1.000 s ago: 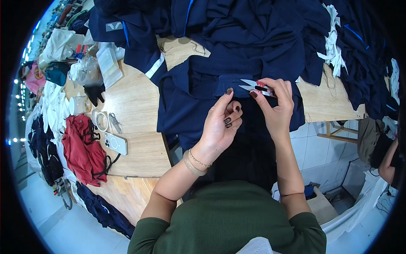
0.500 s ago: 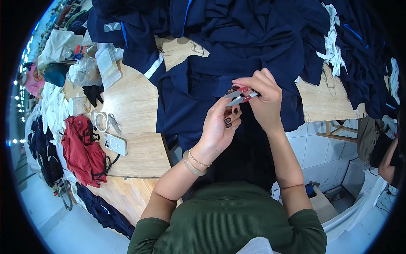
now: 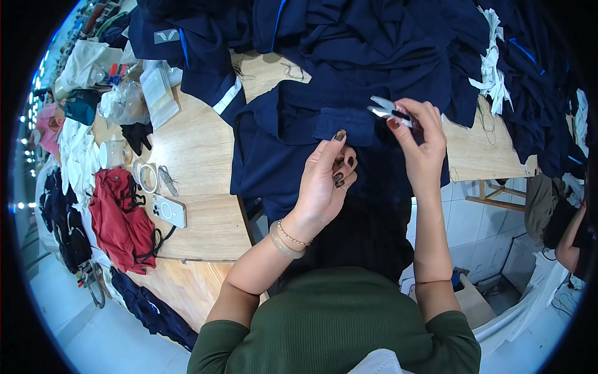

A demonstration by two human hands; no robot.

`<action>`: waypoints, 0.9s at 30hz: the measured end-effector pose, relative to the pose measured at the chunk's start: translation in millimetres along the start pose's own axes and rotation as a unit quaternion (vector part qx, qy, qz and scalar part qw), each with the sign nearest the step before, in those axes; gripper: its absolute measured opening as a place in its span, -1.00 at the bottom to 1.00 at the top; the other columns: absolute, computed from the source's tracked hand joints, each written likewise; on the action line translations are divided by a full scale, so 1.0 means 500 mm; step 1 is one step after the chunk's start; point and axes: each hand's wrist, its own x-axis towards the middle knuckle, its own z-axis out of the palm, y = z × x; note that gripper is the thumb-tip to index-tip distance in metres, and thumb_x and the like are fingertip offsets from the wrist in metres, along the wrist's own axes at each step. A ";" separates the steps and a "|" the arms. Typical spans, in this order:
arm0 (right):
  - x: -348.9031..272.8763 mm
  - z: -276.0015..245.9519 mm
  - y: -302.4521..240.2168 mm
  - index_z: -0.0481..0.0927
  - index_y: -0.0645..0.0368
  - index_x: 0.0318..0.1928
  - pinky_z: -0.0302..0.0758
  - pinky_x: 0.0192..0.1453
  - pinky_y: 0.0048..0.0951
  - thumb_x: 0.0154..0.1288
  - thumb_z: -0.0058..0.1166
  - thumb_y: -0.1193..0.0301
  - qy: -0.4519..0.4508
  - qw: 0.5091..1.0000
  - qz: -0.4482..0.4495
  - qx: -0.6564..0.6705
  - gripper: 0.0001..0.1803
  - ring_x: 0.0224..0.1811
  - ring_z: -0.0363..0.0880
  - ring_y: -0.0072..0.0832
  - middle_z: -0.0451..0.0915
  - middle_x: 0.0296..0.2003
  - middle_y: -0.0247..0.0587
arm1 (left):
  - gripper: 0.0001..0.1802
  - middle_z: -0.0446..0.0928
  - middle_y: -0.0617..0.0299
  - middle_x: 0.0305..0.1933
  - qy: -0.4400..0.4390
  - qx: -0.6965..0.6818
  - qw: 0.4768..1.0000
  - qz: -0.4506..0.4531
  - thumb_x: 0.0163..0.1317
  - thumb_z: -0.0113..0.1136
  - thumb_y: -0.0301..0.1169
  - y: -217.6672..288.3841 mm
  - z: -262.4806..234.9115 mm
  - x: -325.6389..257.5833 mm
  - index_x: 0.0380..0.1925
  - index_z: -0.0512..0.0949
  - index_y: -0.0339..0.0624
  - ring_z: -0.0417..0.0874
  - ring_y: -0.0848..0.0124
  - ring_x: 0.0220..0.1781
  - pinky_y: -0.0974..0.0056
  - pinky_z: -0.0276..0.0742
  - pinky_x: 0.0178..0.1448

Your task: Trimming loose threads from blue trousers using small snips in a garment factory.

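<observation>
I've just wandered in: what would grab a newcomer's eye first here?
Probably the small snips in the right hand, blades apart over the navy garment at the centre, with the left hand lower and to their left. Next, the red cloth bundle stands out at the left, beside a pale phone. Across the top, a heap of navy clothing covers much of the wooden table.

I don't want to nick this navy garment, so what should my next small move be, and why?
Probably ease the right hand leftward, bringing the snips nearer the left hand. The blades stand apart, pointing left over the navy garment, with a gap before the raised left thumb. Whether that hand pinches anything is too small to tell, so go slowly.
</observation>
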 end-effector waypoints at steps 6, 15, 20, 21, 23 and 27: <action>-0.013 -0.001 -0.008 0.70 0.14 -0.16 0.30 -0.28 -0.43 0.09 0.43 0.39 -0.010 0.972 -0.143 -0.186 -0.71 -0.31 0.29 -0.43 0.46 -0.41 -0.38 | -0.69 0.44 0.38 -0.52 0.005 0.004 1.000 0.003 0.46 0.16 -0.21 0.000 0.003 -0.002 -0.48 0.39 -0.01 0.25 0.67 -0.59 0.50 0.09 -0.53; -0.017 -0.001 -0.009 0.70 0.14 -0.16 0.31 -0.29 -0.43 0.07 0.45 0.40 -0.006 0.970 -0.145 -0.194 -0.70 -0.31 0.29 -0.43 0.47 -0.41 -0.38 | -0.76 0.39 0.44 -0.52 -0.009 -0.003 1.000 0.004 0.50 0.08 -0.24 -0.001 0.001 -0.004 -0.39 0.41 0.01 0.17 0.71 -0.60 0.54 0.06 -0.52; -0.018 0.001 -0.007 0.70 0.14 -0.16 0.29 -0.26 -0.42 0.07 0.44 0.40 -0.009 0.972 -0.141 -0.189 -0.70 -0.32 0.29 -0.43 0.47 -0.41 -0.39 | -0.75 0.38 0.44 -0.52 -0.011 -0.001 1.000 0.004 0.50 0.08 -0.24 -0.002 0.005 -0.006 -0.41 0.39 0.01 0.17 0.71 -0.60 0.54 0.06 -0.52; -0.017 0.002 -0.006 0.70 0.14 -0.16 0.29 -0.25 -0.42 0.07 0.45 0.40 -0.011 0.971 -0.143 -0.189 -0.70 -0.32 0.29 -0.43 0.46 -0.42 -0.39 | -0.75 0.38 0.44 -0.52 -0.012 -0.001 1.000 0.005 0.50 0.08 -0.24 -0.002 0.005 -0.006 -0.41 0.40 0.01 0.17 0.70 -0.60 0.54 0.06 -0.52; -0.018 0.003 -0.004 0.70 0.13 -0.16 0.28 -0.25 -0.42 0.07 0.45 0.40 -0.010 0.971 -0.143 -0.190 -0.70 -0.32 0.29 -0.43 0.46 -0.42 -0.39 | -0.75 0.38 0.44 -0.52 -0.011 -0.002 1.000 0.004 0.50 0.07 -0.24 -0.001 0.004 -0.005 -0.41 0.40 0.01 0.16 0.70 -0.60 0.54 0.06 -0.52; -0.017 0.003 -0.002 0.70 0.12 -0.16 0.26 -0.24 -0.41 0.06 0.45 0.38 -0.002 0.969 -0.147 -0.198 -0.69 -0.32 0.28 -0.43 0.45 -0.43 -0.40 | -0.76 0.38 0.45 -0.52 -0.009 0.001 1.000 0.004 0.51 0.07 -0.25 -0.002 0.002 -0.005 -0.40 0.40 0.01 0.17 0.70 -0.60 0.54 0.07 -0.51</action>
